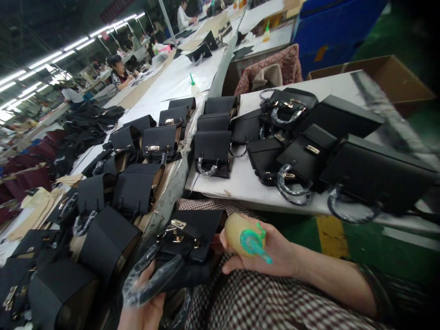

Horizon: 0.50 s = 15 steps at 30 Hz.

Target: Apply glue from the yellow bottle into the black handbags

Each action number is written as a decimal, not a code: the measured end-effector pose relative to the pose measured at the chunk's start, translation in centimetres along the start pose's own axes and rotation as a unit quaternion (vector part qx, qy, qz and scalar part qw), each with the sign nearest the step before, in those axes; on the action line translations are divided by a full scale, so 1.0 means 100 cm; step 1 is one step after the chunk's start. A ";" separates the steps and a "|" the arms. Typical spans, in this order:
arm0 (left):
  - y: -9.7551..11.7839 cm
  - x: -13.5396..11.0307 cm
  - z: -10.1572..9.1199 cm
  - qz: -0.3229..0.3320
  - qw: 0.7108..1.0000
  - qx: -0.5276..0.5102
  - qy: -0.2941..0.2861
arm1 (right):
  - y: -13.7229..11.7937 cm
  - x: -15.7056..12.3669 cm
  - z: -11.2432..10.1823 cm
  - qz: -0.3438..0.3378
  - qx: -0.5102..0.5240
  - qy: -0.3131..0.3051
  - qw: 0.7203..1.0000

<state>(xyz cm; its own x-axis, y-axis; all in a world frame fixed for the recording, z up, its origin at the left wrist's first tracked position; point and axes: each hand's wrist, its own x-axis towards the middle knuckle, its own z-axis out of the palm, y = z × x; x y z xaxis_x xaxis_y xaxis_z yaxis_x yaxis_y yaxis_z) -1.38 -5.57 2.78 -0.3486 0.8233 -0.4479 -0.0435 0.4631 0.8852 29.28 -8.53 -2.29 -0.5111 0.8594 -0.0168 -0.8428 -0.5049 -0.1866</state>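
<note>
My right hand (pixel 275 252) is wrapped round a squeeze bottle (pixel 237 231) of yellowish liquid, its green nozzle pointing toward me. Just left of the bottle is a black handbag (pixel 206 224) with gold-coloured metal fittings, over my lap. My left hand (pixel 147 298) holds this handbag from below, near its plastic-wrapped handle (pixel 151 279); part of the fingers is hidden behind the handle. Whether the bottle touches the bag I cannot tell. Brown-and-white checked cloth (pixel 240 298) covers my lap.
Black handbags stand in rows on the left table (pixel 165 224). More bags, some with wrapped handles, sit on the white table (pixel 237 185) ahead. Another green-tipped bottle (pixel 195 87) stands farther back. A cardboard box (pixel 378 80) and blue bin (pixel 333 32) are at upper right.
</note>
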 end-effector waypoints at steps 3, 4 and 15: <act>0.003 -0.016 0.022 -0.070 0.996 -0.059 -0.014 | 0.008 0.005 0.005 0.024 0.008 -0.013 1.000; 0.006 -0.022 0.026 -0.082 0.994 -0.074 -0.023 | 0.009 0.007 0.005 0.031 0.011 -0.005 0.999; 0.023 -0.036 0.002 0.481 0.663 0.571 0.048 | -0.012 0.037 0.013 0.094 0.072 0.152 0.981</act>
<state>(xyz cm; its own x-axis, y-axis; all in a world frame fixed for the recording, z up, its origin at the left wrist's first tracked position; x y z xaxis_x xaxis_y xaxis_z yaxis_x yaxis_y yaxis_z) -0.03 -7.36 6.37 0.2394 0.9186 0.3143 0.9610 -0.2703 0.0580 28.19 -4.88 -0.86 -0.6040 0.7238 -0.3337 -0.7650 -0.6439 -0.0119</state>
